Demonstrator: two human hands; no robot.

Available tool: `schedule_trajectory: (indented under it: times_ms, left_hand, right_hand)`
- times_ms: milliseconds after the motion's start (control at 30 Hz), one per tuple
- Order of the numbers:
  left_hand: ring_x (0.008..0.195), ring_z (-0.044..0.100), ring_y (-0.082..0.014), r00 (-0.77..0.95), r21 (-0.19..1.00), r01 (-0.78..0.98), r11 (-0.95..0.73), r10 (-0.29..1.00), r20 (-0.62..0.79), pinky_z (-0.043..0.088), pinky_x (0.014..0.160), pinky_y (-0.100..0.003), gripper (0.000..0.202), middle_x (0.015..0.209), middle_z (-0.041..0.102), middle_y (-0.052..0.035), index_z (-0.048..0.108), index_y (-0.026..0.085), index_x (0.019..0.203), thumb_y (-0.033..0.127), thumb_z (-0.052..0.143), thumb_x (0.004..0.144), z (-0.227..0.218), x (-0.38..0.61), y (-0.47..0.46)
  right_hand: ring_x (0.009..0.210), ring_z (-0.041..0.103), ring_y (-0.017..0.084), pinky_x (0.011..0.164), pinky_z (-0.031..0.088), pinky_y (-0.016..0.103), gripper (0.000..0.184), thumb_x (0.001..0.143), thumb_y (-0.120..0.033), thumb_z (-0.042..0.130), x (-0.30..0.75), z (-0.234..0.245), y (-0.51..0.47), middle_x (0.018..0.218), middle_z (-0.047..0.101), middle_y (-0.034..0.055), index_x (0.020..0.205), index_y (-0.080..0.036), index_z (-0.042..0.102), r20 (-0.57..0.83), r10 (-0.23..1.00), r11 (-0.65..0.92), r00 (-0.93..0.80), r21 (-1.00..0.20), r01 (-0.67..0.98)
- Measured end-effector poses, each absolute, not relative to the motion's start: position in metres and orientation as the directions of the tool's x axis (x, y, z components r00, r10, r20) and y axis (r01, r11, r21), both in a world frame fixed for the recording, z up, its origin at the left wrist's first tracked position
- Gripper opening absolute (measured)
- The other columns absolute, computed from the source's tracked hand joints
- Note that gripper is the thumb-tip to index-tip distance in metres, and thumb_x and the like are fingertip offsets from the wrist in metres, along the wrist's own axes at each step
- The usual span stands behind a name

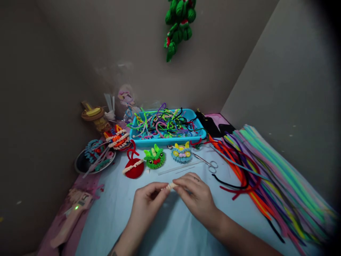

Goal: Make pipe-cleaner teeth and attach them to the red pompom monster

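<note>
My left hand (148, 199) and my right hand (195, 193) meet over the light blue table cover (170, 227), both pinched on one short cream pipe-cleaner piece (171, 186) held between their fingertips. Just beyond the hands lie a thin clear stick (178, 168) and small scissors (209, 163). Three small pipe-cleaner figures stand further back: a red one (134, 167), a green one (155, 158) and a blue one (181, 153).
A blue tray (201, 133) holds tangled pipe-cleaner scraps. A thick fan of coloured pipe cleaners (271, 170) covers the right side. At left are a metal bowl (80, 166) with coiled pieces, a striped figure (117, 138) and a glue gun (71, 213). A green figure (179, 25) hangs on the wall.
</note>
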State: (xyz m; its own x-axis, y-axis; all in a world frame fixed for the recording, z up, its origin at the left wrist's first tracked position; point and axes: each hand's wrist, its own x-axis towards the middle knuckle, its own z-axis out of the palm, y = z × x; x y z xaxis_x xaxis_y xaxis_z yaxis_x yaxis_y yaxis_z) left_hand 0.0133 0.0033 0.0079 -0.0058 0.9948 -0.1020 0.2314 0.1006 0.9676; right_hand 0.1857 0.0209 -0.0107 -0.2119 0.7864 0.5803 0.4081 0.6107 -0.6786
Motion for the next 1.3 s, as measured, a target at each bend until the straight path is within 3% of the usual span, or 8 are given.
schedule_trajectory:
  times_ms: [100,233,433,533,833,1033,1100,1300]
  left_hand:
    - [0.061,0.065,-0.0172,-0.051,0.966,0.227,0.125,0.992,-0.116,0.052,0.058,-0.025,0.02,0.071,0.074,-0.0063,0.074,0.014,0.079,0.032,0.068,0.07,0.0105,0.0125,0.0037]
    - [0.063,0.066,-0.0172,-0.088,0.973,0.17,0.156,0.986,-0.143,0.052,0.058,-0.025,0.026,0.073,0.074,-0.007,0.071,0.012,0.087,0.033,0.068,0.071,0.0121,0.0095,0.0064]
    - [0.077,0.068,-0.0196,-0.001,0.957,0.29,0.007,1.0,-0.007,0.054,0.07,-0.028,0.021,0.088,0.075,-0.0081,0.071,0.016,0.09,0.028,0.067,0.073,0.0134,0.0137,0.0039]
    - [0.073,0.068,-0.0184,0.058,0.925,0.376,-0.057,0.998,0.038,0.054,0.07,-0.028,0.018,0.085,0.076,-0.006,0.073,0.018,0.089,0.026,0.065,0.075,0.0124,0.0159,0.0015]
    - [0.071,0.069,-0.0196,-0.122,0.928,0.368,0.048,0.993,-0.003,0.054,0.067,-0.027,0.02,0.083,0.076,-0.0056,0.074,0.018,0.087,0.03,0.064,0.076,0.0081,0.0081,0.0038]
    - [0.068,0.068,-0.0171,0.059,0.95,0.312,-0.01,0.998,-0.009,0.053,0.065,-0.025,0.021,0.079,0.075,-0.0034,0.069,0.018,0.095,0.025,0.063,0.076,0.0065,0.014,0.0016]
    - [0.066,0.067,-0.0159,0.096,0.959,0.285,-0.008,0.995,-0.02,0.052,0.063,-0.024,0.025,0.076,0.074,-0.002,0.066,0.018,0.1,0.023,0.064,0.075,0.006,0.0148,0.0018]
    - [0.063,0.062,-0.0144,0.1,0.923,0.382,-0.04,0.995,0.001,0.048,0.059,-0.022,0.013,0.072,0.071,-0.0024,0.068,0.017,0.08,0.027,0.061,0.078,0.0098,0.0147,0.002]
  right_hand:
    - [0.074,0.062,0.017,0.069,0.049,0.032,0.015,0.083,-0.016,0.061,0.1842,-0.011,0.02,0.079,0.07,0.0015,0.096,-0.023,0.065,0.553,0.807,0.585,-0.205,-0.703,0.404]
    - [0.083,0.065,0.018,0.075,0.053,0.031,0.039,0.079,-0.017,0.062,0.1869,-0.0143,0.0196,0.093,0.069,0.0042,0.117,-0.023,0.056,0.452,0.878,0.476,-0.156,-0.795,0.376]
    - [0.077,0.065,0.016,0.069,0.052,0.026,0.011,0.082,-0.013,0.057,0.19,-0.0121,0.0216,0.081,0.067,0.0023,0.088,-0.021,0.062,0.483,0.863,0.502,-0.146,-0.791,0.351]
    - [0.076,0.064,0.016,0.068,0.052,0.025,0.015,0.082,-0.012,0.057,0.188,-0.0093,0.0205,0.081,0.068,0.0022,0.092,-0.021,0.062,0.499,0.841,0.541,-0.209,-0.772,0.334]
    - [0.068,0.067,0.016,0.063,0.054,0.027,0.008,0.082,-0.018,0.062,0.1902,-0.013,0.0205,0.076,0.071,0.0028,0.088,-0.022,0.066,0.53,0.843,0.517,-0.088,-0.754,0.406]
    - [0.086,0.063,0.018,0.075,0.053,0.032,0.028,0.083,-0.012,0.056,0.1847,-0.0095,0.019,0.092,0.07,0.0052,0.108,-0.023,0.064,0.541,0.793,0.609,-0.279,-0.712,0.35]
    - [0.082,0.063,0.017,0.072,0.053,0.031,0.027,0.085,-0.011,0.054,0.1848,-0.0095,0.0191,0.087,0.07,0.004,0.107,-0.024,0.064,0.554,0.774,0.633,-0.307,-0.696,0.338]
    - [0.077,0.061,0.018,0.07,0.051,0.032,0.02,0.086,-0.013,0.057,0.186,-0.0102,0.0196,0.082,0.068,0.0036,0.101,-0.022,0.066,0.57,0.774,0.632,-0.274,-0.672,0.387]
